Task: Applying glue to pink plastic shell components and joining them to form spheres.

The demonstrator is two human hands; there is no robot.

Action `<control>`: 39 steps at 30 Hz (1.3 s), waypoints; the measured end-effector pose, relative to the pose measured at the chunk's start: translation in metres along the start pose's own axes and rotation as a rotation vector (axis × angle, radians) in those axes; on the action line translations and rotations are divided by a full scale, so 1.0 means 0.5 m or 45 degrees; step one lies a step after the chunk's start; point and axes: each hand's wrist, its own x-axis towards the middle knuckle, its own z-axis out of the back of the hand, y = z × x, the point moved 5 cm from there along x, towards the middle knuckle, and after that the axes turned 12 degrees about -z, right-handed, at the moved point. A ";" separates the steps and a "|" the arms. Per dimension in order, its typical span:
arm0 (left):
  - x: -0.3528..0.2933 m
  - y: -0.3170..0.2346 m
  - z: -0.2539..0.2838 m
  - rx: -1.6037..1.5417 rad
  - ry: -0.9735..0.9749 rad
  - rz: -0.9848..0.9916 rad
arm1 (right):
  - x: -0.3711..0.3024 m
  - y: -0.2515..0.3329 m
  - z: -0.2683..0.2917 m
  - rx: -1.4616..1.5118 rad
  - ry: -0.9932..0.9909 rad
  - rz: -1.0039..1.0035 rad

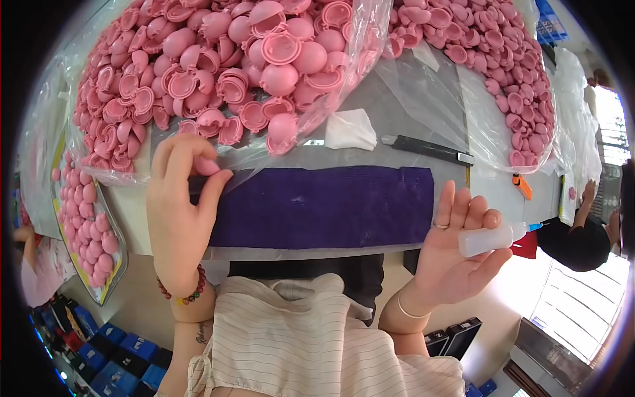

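Note:
My left hand [178,205] is closed, pinching a small pink plastic piece [207,165] between thumb and fingers. It is over the left end of a dark purple cloth [324,208], by the edge of a clear plastic bag. Most of the piece is hidden by my fingers. Right of the cloth, my right hand [456,264] is palm up, fingers curled around a small translucent squeeze bottle [486,241]. The bottle's thin blue tip [534,227] points right, away from my palm. Pink hollow shells [281,47], some hinged open, heap just beyond my left hand.
A second heap of pink shells [522,119] lies in plastic at right. A white folded cloth [350,129], a black-handled tool [430,150] and an orange cutter [522,186] are on the grey table. A tray [114,264] of closed pink balls is at left. Other people sit at both sides.

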 end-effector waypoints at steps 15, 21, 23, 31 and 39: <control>-0.059 -0.119 -0.084 -1.775 0.291 -0.035 | 0.011 -0.005 -0.028 0.228 0.165 -0.103; -0.070 -0.134 -0.122 -2.122 0.467 0.443 | 0.011 -0.013 -0.030 0.224 0.236 -0.152; -0.066 -0.136 -0.126 -2.002 0.516 0.338 | 0.006 -0.015 -0.044 0.191 0.086 -0.126; -0.067 -0.146 -0.136 -2.419 0.345 0.672 | -0.006 -0.011 -0.056 -0.224 -0.126 -0.044; -0.084 -0.117 -0.131 -2.327 0.238 0.278 | -0.001 -0.016 -0.041 -0.125 -0.051 -0.107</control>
